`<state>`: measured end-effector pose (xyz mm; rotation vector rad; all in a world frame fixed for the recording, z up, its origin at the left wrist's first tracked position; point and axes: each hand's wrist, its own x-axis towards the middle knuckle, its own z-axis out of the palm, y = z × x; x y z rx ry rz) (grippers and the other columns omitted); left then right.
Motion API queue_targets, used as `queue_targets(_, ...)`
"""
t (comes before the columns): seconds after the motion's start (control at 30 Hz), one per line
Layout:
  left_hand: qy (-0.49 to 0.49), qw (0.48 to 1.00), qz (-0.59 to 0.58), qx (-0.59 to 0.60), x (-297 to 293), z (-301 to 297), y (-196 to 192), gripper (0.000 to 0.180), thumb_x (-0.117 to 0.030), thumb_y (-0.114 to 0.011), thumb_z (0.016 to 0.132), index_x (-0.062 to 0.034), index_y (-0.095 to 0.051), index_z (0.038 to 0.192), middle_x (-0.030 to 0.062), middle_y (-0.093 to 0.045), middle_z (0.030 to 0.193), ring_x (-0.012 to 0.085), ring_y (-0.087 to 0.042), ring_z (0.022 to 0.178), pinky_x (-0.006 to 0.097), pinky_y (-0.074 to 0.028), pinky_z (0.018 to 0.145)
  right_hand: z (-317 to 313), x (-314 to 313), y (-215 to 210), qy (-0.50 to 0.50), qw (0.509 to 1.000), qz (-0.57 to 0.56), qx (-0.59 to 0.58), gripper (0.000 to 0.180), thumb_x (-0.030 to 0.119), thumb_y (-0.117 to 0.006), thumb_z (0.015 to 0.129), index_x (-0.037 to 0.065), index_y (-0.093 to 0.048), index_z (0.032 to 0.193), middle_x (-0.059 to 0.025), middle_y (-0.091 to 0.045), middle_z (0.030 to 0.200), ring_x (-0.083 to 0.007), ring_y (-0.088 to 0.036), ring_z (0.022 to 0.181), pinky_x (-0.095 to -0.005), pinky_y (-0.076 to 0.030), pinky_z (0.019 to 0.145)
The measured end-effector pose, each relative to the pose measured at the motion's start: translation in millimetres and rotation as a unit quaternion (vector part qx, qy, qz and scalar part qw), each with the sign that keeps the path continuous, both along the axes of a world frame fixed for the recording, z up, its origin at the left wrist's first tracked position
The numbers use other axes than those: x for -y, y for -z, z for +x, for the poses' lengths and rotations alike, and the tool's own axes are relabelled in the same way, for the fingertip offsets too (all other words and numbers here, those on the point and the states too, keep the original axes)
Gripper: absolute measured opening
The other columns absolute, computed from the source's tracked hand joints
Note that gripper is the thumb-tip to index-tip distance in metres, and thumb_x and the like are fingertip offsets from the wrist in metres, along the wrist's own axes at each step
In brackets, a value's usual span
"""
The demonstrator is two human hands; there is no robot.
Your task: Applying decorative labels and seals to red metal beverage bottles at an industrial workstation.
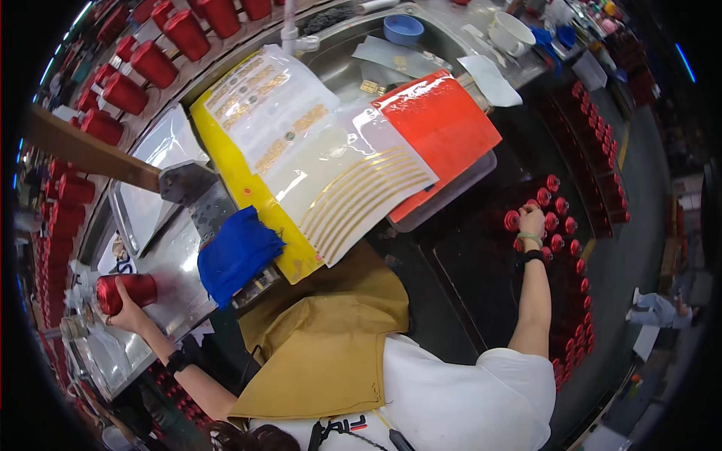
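At the left edge of the metal table, my left hand [131, 316] is closed round a shiny red metal canister [140, 289] that lies on its side. Far to the right, my right hand [532, 221] reaches over a group of red canisters with silver knobs on top. Its fingers are pinched together; what is between them, if anything, is too small to make out. One red canister [511, 220] is right beside these fingers. In front of me lie a clear sheet with gold curved stripes [368, 199] and a white sheet of gold decals [271, 105].
Yellow [301, 259] and red [444, 135] boards lie under the sheets. A blue cloth [239, 255] hangs at the table's near edge. A brown beam [98, 146] crosses at left. Behind are a sink with a blue bowl [404, 29], a white mug [511, 34] and racked red canisters [154, 65].
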<state>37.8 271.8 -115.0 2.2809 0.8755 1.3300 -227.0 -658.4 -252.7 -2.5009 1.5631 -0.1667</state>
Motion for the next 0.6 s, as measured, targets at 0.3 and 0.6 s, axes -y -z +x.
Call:
queue_targets(0.3,0.274,0.901,-0.295,0.160,45,-22,-17,0.062,-0.034,-0.079,0.089,0.0075,-0.058,0.130,0.0186,-0.067,0.123,0.0269,-0.069,0.102,0.040,-0.060,0.088,211,-224,-198,-0.428,0.834,0.007,0.348,0.015,0.007,-0.057,0.104,-0.004,-0.065,0.097,-0.0083,-0.065,0.093,-0.0156,-0.063,0.081,-0.0288,-0.051,0.075)
queue_targets(0.6,0.527,0.533,-0.654,-0.103,230,-16,-49,0.068,-0.056,-0.046,0.104,0.0006,-0.051,0.140,0.0169,-0.068,0.123,0.0249,-0.070,0.106,0.038,-0.057,0.092,254,-496,-235,-0.657,0.583,0.440,0.186,0.081,0.023,-0.077,0.092,0.006,-0.034,0.158,-0.0145,-0.065,0.121,-0.0096,-0.057,0.078,-0.0262,-0.048,0.075)
